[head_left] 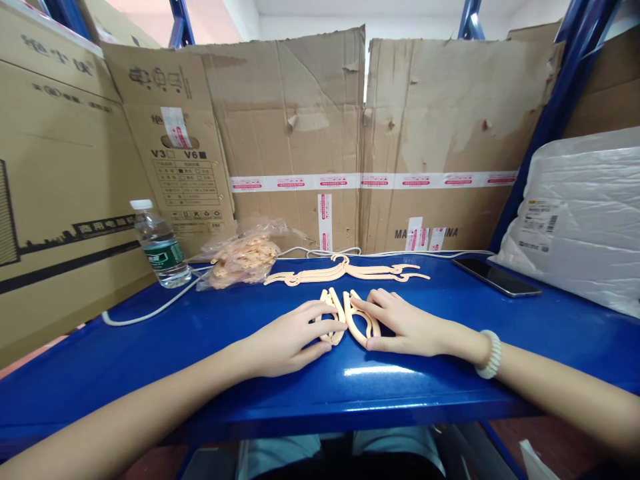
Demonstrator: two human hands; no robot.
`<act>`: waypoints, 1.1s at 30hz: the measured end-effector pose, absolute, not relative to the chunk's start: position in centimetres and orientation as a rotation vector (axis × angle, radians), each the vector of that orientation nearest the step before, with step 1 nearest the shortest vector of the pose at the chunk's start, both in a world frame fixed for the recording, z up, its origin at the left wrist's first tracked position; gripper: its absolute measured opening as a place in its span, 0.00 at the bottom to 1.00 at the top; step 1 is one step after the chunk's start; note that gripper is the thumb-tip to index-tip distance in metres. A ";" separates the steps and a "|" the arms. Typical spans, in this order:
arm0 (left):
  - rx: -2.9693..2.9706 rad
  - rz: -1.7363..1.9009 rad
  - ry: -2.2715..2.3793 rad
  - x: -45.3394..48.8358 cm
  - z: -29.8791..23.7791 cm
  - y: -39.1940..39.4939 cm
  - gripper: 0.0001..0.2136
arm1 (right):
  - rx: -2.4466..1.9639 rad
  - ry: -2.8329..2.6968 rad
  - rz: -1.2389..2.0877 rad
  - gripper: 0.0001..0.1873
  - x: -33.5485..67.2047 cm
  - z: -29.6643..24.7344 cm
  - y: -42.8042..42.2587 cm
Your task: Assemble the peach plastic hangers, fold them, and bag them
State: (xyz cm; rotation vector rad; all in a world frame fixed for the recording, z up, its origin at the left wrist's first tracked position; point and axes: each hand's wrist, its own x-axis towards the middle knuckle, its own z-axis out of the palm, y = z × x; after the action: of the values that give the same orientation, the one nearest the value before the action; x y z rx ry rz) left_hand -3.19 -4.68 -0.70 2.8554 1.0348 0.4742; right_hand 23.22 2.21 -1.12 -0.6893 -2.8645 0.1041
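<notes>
Two folded cream plastic folding hangers lie side by side on the blue shelf. My left hand (295,337) has its fingers around the left folded hanger (339,310), partly covering it. My right hand (403,323) grips the right folded hanger (354,325), with the thumb at its near end and the index finger at its far end. The two folded hangers nearly touch in the middle. Just beyond them lie unfolded hangers (320,274), arms spread and hooks pointing away; they look stacked, and I cannot tell how many.
A clear plastic bag (245,257) of cream pieces and a water bottle (163,250) stand at the back left. A white cable (150,317) runs along the back. A phone (495,277) and a white wrapped package (585,220) are at right. Cardboard (295,140) walls the shelf (210,393).
</notes>
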 end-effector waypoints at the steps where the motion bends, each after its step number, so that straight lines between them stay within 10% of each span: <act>1: 2.857 0.469 1.035 -3.2 -0.7 -4.6 0.18 | -0.681 -2.861 0.102 0.42 23.3 -1.2 2.2; 13: 2.626 0.652 1.065 -3.4 -0.3 -4.4 0.27 | -0.750 -2.826 0.334 0.48 23.7 -0.9 2.7; 20: 2.348 0.842 1.398 -4.9 -0.9 -1.9 0.10 | -0.797 -2.691 0.475 0.34 24.3 -0.7 4.5; 33: 2.535 0.690 1.350 -5.2 -1.3 -1.7 0.04 | -0.736 -2.796 0.465 0.50 24.9 -0.7 4.6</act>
State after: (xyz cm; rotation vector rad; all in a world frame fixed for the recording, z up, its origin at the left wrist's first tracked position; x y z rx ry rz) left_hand -5.17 -1.67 -1.32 2.5352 1.3500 0.6896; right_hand 24.93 4.55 -0.71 -0.7362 -2.7957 0.4649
